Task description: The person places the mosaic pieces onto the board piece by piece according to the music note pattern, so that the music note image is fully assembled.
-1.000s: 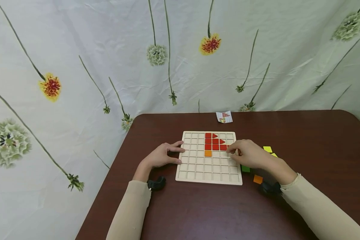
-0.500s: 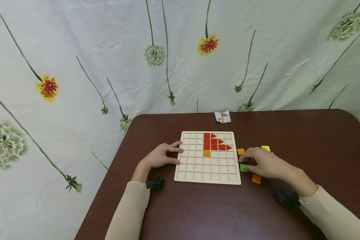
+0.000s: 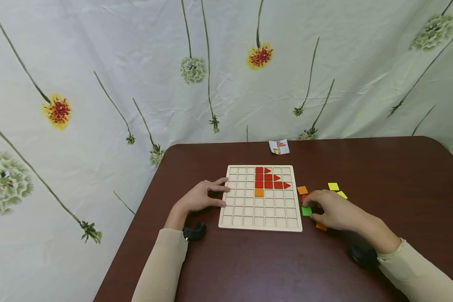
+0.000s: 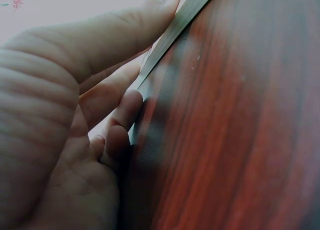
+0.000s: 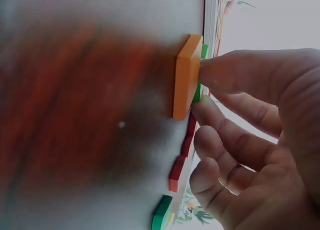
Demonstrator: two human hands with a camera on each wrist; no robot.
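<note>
Fingers (image 5: 220, 115) of right hand (image 3: 334, 212) loosely curled over loose tiles right of the board, tips down among them; thumb and forefinger close to an orange tile (image 5: 186, 82) in the wrist view, touching or nearly so. Firm pinch not confirmed; cannot tell whether anything is lifted. From the head view, fingertips sit at a green tile (image 3: 306, 211), just beside the board's right edge.

Green tile lies toward the board from the knuckles, flat on the worktop (image 3: 381, 176). Square, so no long axis to speak of. Right hand far nearer than left; left well apart, across the board.

Left hand (image 3: 200, 197) flat-ish against the board's left edge, fingers (image 4: 125, 102) lightly bent and touching the rim, thumb along the top face. Steadying, holding nothing else.

Wooden grid board (image 3: 260, 218) in the middle of the worktop. Filled cells: six red squares, three red triangles stepping out to the right, one orange square (image 3: 259, 192) beneath the left column.

Loose tiles counted, head view: two orange (one above the hand (image 3: 302, 190), one partly under it), one green, two yellow (image 3: 333, 186), a small red bit by the fingertips. More may be hidden under the palm.

Small picture card (image 3: 279, 147) at the far edge. Flowered cloth (image 3: 98, 63) behind.
</note>
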